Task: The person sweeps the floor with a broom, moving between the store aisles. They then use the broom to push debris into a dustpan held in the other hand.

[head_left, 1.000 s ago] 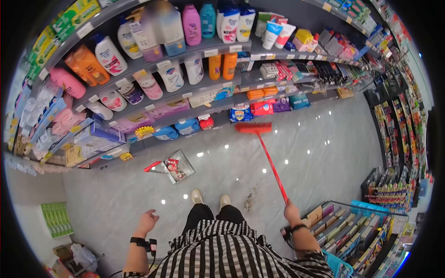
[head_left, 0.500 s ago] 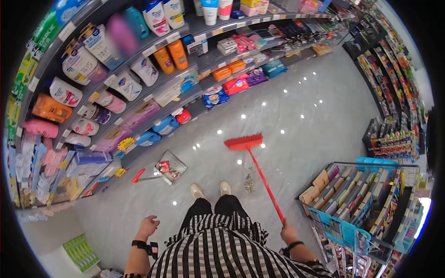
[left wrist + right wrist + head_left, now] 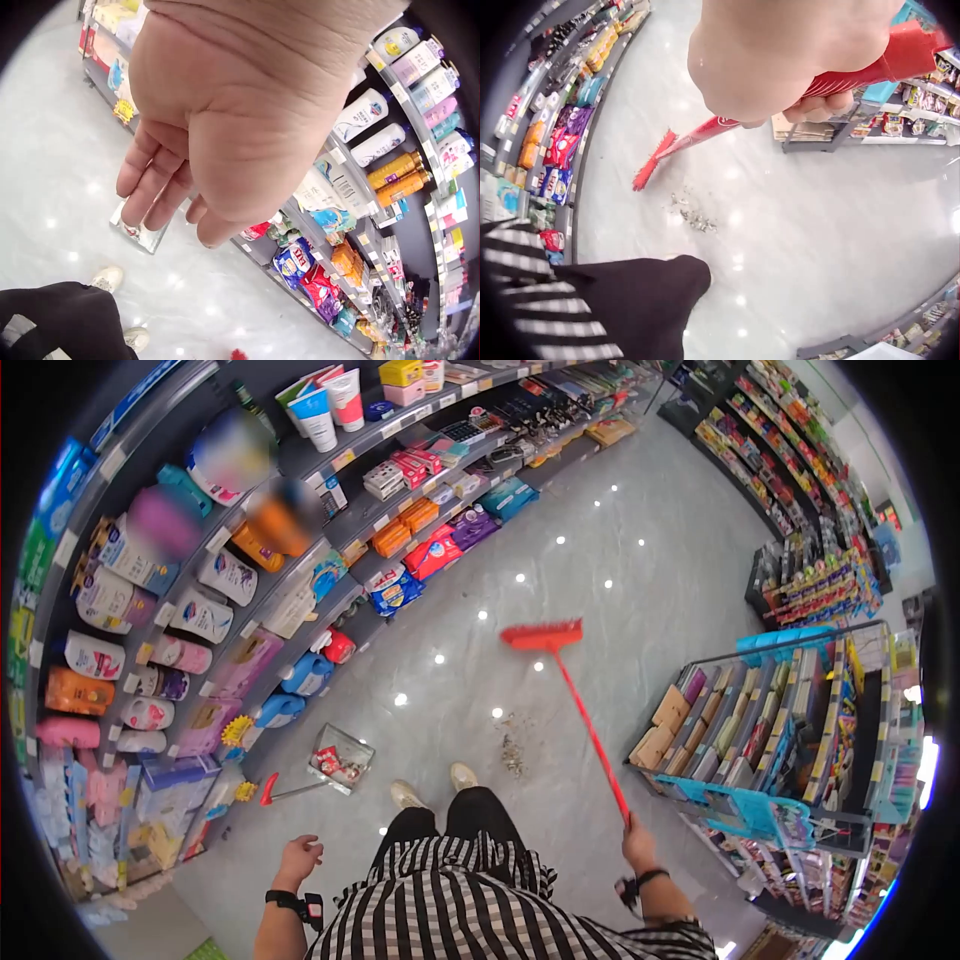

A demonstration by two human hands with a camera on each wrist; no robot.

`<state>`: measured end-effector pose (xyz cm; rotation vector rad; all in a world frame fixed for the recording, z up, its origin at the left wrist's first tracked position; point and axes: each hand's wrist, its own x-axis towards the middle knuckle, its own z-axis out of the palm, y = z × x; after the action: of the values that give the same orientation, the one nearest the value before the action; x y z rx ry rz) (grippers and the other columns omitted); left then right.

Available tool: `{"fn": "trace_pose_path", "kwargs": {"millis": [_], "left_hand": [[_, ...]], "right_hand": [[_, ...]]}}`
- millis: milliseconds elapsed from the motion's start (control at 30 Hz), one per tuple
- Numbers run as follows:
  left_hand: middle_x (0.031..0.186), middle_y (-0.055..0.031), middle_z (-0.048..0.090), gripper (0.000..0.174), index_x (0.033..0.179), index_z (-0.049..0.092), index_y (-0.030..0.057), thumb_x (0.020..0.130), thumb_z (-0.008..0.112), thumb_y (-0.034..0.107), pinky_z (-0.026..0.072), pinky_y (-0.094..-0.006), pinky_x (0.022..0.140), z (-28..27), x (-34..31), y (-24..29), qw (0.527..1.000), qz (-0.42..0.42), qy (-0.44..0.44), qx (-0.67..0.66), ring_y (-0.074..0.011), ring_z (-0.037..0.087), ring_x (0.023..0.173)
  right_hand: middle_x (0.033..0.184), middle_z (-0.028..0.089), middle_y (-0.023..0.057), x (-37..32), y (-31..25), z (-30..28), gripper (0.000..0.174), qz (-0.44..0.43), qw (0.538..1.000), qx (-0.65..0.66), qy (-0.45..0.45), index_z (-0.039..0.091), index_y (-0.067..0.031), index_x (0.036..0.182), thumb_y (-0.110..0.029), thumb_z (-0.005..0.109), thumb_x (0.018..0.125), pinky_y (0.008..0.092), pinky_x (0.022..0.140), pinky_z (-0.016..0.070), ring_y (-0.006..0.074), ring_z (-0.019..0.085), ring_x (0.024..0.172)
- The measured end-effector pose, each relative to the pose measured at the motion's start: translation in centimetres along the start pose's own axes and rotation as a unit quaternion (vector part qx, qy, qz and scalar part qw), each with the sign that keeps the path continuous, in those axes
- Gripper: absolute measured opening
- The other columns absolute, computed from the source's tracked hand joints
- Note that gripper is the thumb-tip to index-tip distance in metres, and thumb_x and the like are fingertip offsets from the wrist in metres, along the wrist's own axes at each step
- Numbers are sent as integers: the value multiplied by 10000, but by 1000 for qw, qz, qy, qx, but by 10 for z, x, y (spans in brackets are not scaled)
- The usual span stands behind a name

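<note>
I stand in a shop aisle, looking down. My right hand [image 3: 637, 848] grips the end of a red broom [image 3: 580, 710] whose handle slants up to the red bristle head [image 3: 545, 634] on the pale floor. In the right wrist view my fingers [image 3: 821, 105] wrap the red handle [image 3: 855, 75], and the head [image 3: 651, 161] sits beyond a small pile of grey debris [image 3: 694, 217]. That debris [image 3: 512, 750] lies just ahead of my shoes [image 3: 430, 785]. My left hand [image 3: 298, 858] hangs free with loose fingers [image 3: 150, 187], holding nothing. A clear dustpan [image 3: 340, 758] with a red handle, holding wrappers, lies on the floor to my left.
Tall shelves [image 3: 300, 560] of bottles and packets line the left side. A wire basket rack [image 3: 760, 740] of boxed goods stands close on my right. More racks [image 3: 810, 560] run along the far right. Shiny floor [image 3: 640, 560] stretches ahead between them.
My view has swung to the right along the aisle. The broom head has drawn back from the shelf base to open floor beyond the debris. My left hand stays free.
</note>
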<state>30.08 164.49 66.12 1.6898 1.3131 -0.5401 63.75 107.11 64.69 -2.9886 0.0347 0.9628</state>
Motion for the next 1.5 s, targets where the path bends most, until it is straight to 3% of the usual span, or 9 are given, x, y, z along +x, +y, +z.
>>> {"fn": "trace_pose_path", "kwargs": {"millis": [133,233,367,667,867,1100,1333,1400,1500], "left_hand": [[723,-132,639,370,1031,568,-49,728,582,161,490,-282,586,-19,-25,16,999,12,15,48,-188,633,598],[721,-136,638,368,1030,569,-54,724,578,150,488,-281,582,-37,-29,-1,999,8,15,48,-185,632,596],[721,-138,638,370,1031,569,-49,725,580,159,488,-281,581,-51,-19,-16,998,20,10,53,-184,631,594],[733,-143,638,384,1047,559,-42,734,581,179,491,-283,574,-64,73,-59,985,91,-105,100,-187,631,582],[749,-146,637,393,1062,544,-62,752,578,177,497,-285,551,-69,131,-43,970,93,-163,156,-201,629,577],[737,-140,631,355,1042,554,-73,764,562,148,467,-266,513,-65,112,33,969,158,-144,120,-169,609,561],[747,-135,628,358,1037,552,-78,755,570,143,469,-269,526,-56,58,48,958,170,-146,178,-169,613,583],[752,-137,629,370,1042,555,-70,749,584,154,474,-272,537,-52,55,45,948,178,-163,209,-174,616,585],[744,-138,630,385,1046,560,-65,742,588,169,482,-280,539,-43,71,21,948,157,-159,225,-179,620,580]], "right_hand": [[855,587,256,121,-55,38,478,-55,990,118,51,379,-86,1254,-68,431,780,486,700,451,419,565,806],[889,579,269,146,-103,59,446,-5,990,138,18,389,-72,1239,-85,407,794,482,738,443,423,556,851],[929,569,286,98,-111,105,427,54,984,172,2,366,-58,1240,-102,362,815,482,756,436,431,550,877],[853,588,256,-194,-89,200,469,138,971,159,-109,321,-97,1273,-149,407,814,494,697,444,422,569,790],[872,589,233,-297,-94,212,373,138,962,232,-33,439,-123,1194,-198,457,830,489,709,443,409,563,804],[887,575,265,-253,-94,222,355,172,947,264,56,422,-84,1193,-198,406,857,501,709,440,428,556,813],[817,582,268,-155,-93,199,289,268,845,462,-34,430,-25,1109,-131,351,853,459,573,471,418,579,713],[837,577,269,-176,-93,219,264,276,850,446,-38,442,-19,1072,-107,354,839,471,625,464,426,570,739],[989,550,280,-236,-94,267,413,254,908,330,-48,386,-78,1219,-118,391,808,478,785,427,421,532,934]]}}
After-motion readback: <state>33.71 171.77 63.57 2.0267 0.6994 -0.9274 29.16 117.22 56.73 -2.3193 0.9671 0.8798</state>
